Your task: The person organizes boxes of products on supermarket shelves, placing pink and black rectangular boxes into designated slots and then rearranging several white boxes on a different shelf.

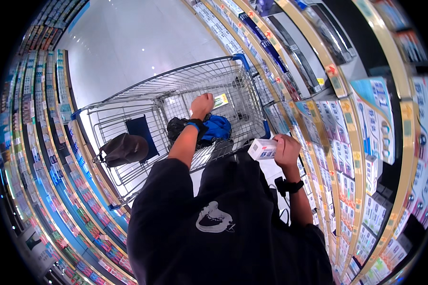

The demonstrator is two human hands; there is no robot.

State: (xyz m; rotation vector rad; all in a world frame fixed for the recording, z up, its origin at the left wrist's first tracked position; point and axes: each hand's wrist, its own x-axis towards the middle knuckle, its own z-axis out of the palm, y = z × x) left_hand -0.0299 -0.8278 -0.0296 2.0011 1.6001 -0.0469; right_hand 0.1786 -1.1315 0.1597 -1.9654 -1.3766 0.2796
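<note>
My left hand [202, 105] reaches over the basket of a wire shopping cart [185, 73]. Its fingers are curled around the near end of a small white, green and yellow package [221, 100]. Below that hand, a black plastic bag [177, 127] and a bright blue cloth or bag [217, 128] lie in the basket. At the right, outside the cart's corner, my right hand [287, 151] grips a white toothpaste-style carton [263, 149] with blue printing. This carton is tilted, one end facing left. A dark cap [125, 149] rests at the cart's handle end.
Shelves of boxed goods [337, 142] rise close on my right, with price rails [356, 156] along their edges. Another long shelf [62, 167] of small packages curves along the left. Pale floor [128, 39] stretches beyond the cart. A dark blue panel [142, 137] sits in the cart's seat area.
</note>
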